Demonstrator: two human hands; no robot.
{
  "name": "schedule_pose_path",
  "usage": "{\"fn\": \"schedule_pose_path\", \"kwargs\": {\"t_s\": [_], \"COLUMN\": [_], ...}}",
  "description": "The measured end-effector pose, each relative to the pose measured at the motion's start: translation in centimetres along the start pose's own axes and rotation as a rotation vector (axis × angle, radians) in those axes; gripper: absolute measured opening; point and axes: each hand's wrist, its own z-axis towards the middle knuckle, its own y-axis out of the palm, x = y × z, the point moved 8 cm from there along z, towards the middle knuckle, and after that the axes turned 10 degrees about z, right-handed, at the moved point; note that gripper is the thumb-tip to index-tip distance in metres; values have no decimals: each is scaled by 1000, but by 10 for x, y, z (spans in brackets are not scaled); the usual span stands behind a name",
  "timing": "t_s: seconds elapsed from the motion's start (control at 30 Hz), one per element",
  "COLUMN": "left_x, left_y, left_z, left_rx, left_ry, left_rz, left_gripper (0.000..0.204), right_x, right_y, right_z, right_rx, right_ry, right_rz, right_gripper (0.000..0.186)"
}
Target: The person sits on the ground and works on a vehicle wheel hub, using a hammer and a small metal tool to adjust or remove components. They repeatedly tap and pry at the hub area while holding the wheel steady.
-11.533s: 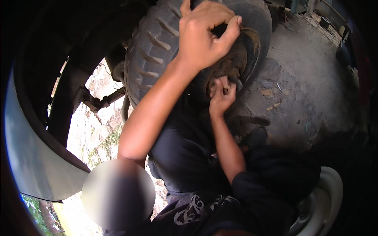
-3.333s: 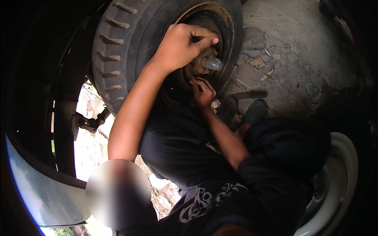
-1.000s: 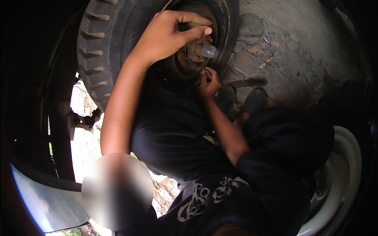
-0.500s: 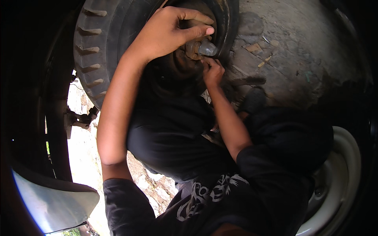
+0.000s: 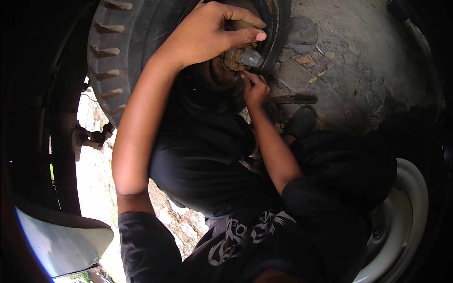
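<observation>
A black tyre [image 5: 141, 45] with chunky tread stands before me, a rusty hub [image 5: 231, 61] and a grey rounded cap [image 5: 251, 57] at its middle. Over the upper part of the wheel, my left hand [image 5: 214, 33] is open, thumb and forefinger curved apart above the cap; its other fingers are hidden. Just under the cap, my right hand [image 5: 257, 90] is closed in a pinch against the hub's lower edge. Whatever lies between those fingertips is too small to make out.
To the right lies a dirty concrete floor [image 5: 347, 61] with scraps, a flat stone [image 5: 302, 30] and a dark bar [image 5: 296, 99]. A pale wheel rim [image 5: 408, 226] is at lower right. A curved metal panel [image 5: 66, 243] sticks out at lower left.
The view has shifted slightly. Both hands keep nearly the same places at the hub, the right still pinching below the cap.
</observation>
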Motion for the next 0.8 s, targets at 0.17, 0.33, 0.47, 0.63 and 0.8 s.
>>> {"fn": "schedule_pose_path", "kwargs": {"t_s": [0.17, 0.33, 0.47, 0.63, 0.8], "left_x": [-7, -2, -7, -7, -10], "left_y": [5, 4, 9, 12, 13], "left_z": [-5, 1, -5, -1, -4], "left_rx": [-25, -33, -58, -81, -110], "left_ry": [-26, -27, -52, -36, -93], "left_rz": [-3, 3, 40, 92, 10], "left_gripper": [37, 41, 43, 45, 45], "right_x": [4, 8, 5, 14, 19], "right_y": [1, -1, 0, -3, -1], "right_z": [45, 4, 17, 19, 4], "right_rx": [25, 37, 33, 35, 104], "right_ry": [-183, -64, -101, -80, -82], "right_rz": [-157, -7, -33, -48, 48], "right_gripper": [10, 13, 16, 18, 15]}}
